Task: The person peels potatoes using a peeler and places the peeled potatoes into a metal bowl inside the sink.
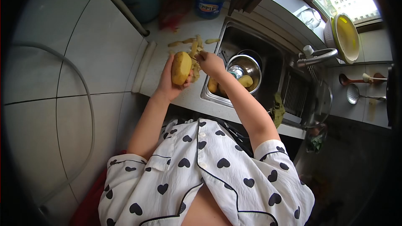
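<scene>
My left hand (pixel 168 79) is wrapped around a large, partly peeled potato (pixel 181 68), held upright over the counter. Close to the potato's right side is my right hand (pixel 210 63), its fingers closed; what they grip is too small and hidden to make out. A strip of peel (pixel 194 49) shows just left of those fingers. More potato peels (pixel 195 73) lie on the counter behind and beside the potato. In the sink to the right, a metal bowl (pixel 256 72) holds a peeled potato (pixel 246 81). Unpeeled potatoes (pixel 212 85) sit beside that bowl, partly hidden by my right forearm.
The steel sink (pixel 225 33) has a faucet (pixel 317 57) at its right. A blue water jug (pixel 209 3) stands at the back of the counter (pixel 167 33), near a red bag (pixel 173 11). A tiled wall (pixel 96 37) bounds the left. Ladles (pixel 352 93) hang far right.
</scene>
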### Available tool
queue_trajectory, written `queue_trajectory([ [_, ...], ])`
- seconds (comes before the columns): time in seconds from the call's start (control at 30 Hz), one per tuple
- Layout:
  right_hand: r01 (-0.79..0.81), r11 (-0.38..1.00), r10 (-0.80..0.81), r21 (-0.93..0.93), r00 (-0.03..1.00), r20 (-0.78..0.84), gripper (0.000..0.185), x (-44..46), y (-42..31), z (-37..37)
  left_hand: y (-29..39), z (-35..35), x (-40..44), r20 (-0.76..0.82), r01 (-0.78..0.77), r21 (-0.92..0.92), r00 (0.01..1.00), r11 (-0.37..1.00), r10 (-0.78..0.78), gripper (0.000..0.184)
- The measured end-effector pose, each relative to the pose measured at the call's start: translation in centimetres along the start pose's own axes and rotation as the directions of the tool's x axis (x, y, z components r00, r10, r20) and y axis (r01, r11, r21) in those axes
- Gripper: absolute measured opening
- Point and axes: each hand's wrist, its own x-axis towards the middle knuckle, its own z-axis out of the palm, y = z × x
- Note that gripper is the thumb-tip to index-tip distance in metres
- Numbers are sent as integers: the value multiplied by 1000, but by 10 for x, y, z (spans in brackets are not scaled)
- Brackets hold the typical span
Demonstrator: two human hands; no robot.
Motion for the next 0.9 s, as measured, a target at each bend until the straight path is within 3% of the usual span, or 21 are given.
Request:
queue_trajectory([
  [0.03,-8,1000,8,7,1000,3,35,-4,-7,-6,1,-7,3,-83,-27,37,996,999,30,51],
  [0.07,-18,1000,18,15,1000,1,35,-8,-13,-11,1,-19,6,-51,-15,17,999,1000,16,52],
  [0.17,41,993,-33,108,997,-74,35,-18,-28,-18,2,-3,3,-271,-52,-18,962,998,45,53],
  [0.3,143,968,-150,204,989,18,33,-39,-54,-37,2,-5,2,-224,-68,44,972,997,76,46],
  [0.4,192,955,-173,228,980,-102,30,-42,-57,-34,3,-17,9,-78,-54,17,995,998,55,44],
  [0.53,193,979,-172,66,954,-244,27,-30,-44,-15,3,-10,11,-228,-57,81,971,995,74,44],
  [0.7,235,963,-182,133,929,-322,26,-36,-42,-10,0,-20,14,-283,-113,79,950,990,131,47],
  [0.8,224,969,-175,106,921,-348,25,-30,-36,-7,2,-25,20,-308,-72,62,947,995,88,47],
  [0.9,208,973,-164,98,927,-336,24,-28,-38,-11,0,-27,19,-341,-147,124,922,981,182,49],
])
